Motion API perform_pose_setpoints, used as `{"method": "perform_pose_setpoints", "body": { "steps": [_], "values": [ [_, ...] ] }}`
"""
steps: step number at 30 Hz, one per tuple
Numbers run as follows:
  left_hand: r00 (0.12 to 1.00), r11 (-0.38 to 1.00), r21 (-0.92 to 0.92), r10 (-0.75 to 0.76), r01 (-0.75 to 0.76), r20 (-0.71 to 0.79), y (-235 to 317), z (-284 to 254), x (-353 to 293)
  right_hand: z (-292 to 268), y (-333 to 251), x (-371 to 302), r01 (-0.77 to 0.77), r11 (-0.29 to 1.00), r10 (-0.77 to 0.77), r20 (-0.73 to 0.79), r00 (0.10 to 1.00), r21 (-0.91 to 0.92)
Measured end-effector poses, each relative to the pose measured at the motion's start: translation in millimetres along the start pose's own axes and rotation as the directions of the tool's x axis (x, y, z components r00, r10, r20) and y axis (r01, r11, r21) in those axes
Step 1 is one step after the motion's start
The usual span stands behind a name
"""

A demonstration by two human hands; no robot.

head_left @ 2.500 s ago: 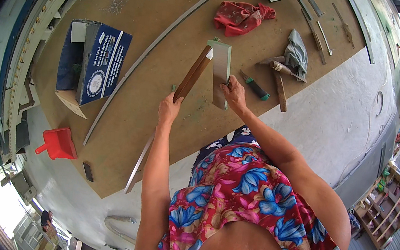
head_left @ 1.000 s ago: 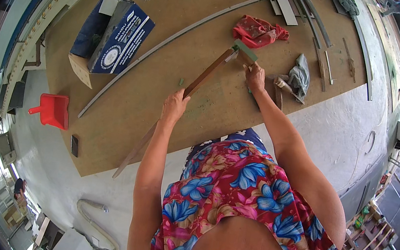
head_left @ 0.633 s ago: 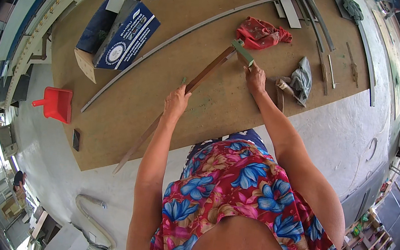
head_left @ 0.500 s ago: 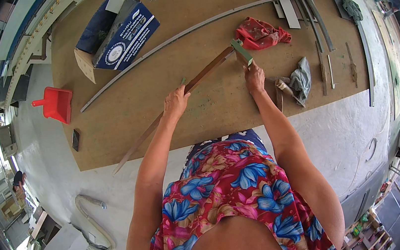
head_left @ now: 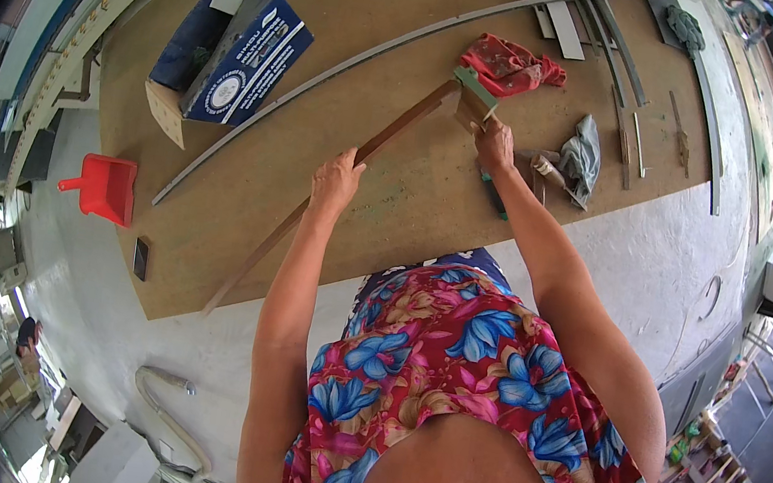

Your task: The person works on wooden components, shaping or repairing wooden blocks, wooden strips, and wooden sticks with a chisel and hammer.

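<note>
A long thin brown strip [head_left: 400, 129] slants across the table from its near edge toward the middle. My left hand [head_left: 337, 181] is closed around it partway along. At the strip's far end my right hand [head_left: 494, 146] grips a small block [head_left: 475, 91] with a green top and a brownish side. The block meets or lies right by the strip's end; I cannot tell how they join. Below my right wrist a dark green piece [head_left: 494, 197] shows, partly hidden by my forearm. A red cloth [head_left: 512, 67] lies just beyond the block.
A blue cardboard box [head_left: 254, 61] stands far left on the brown tabletop [head_left: 345, 111], beside a long curved grey strip [head_left: 340, 70]. A red dustpan [head_left: 108, 189] and a phone [head_left: 141, 259] are at left. A grey cloth [head_left: 580, 164] and several loose strips lie right.
The strip and my left hand have shifted slightly left. The dark green piece below my right wrist has come into view. Both hands keep their grip.
</note>
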State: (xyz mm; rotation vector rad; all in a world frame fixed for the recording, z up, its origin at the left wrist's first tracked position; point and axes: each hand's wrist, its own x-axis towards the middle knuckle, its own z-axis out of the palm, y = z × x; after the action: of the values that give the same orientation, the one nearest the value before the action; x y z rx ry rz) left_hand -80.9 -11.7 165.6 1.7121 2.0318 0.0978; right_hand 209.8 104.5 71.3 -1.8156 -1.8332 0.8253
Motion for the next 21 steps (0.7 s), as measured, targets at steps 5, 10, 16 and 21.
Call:
{"method": "perform_pose_setpoints", "body": {
  "steps": [5,10,16,21],
  "values": [
    [0.998,0.997,0.035,0.065,-0.064,-0.005,-5.6,3.8,5.2,9.3,10.4,-9.1,0.005,0.999,-0.003,-0.034,0.999,0.053],
    [0.996,0.995,0.040,0.091,-0.090,-0.023,-0.7,-4.7,14.3,18.0,26.5,-7.1,-0.025,0.999,0.024,-0.021,0.999,-0.044],
    [0.993,0.999,-0.050,-0.003,0.009,0.115,3.2,-18.2,25.0,13.8,27.8,-9.1,0.040,0.998,-0.042,-0.036,0.999,-0.037],
    [0.991,0.998,-0.064,-0.014,0.022,0.131,5.9,-16.4,30.6,16.5,33.9,-9.2,0.086,0.996,-0.088,-0.166,0.982,-0.020]
  ]
}}
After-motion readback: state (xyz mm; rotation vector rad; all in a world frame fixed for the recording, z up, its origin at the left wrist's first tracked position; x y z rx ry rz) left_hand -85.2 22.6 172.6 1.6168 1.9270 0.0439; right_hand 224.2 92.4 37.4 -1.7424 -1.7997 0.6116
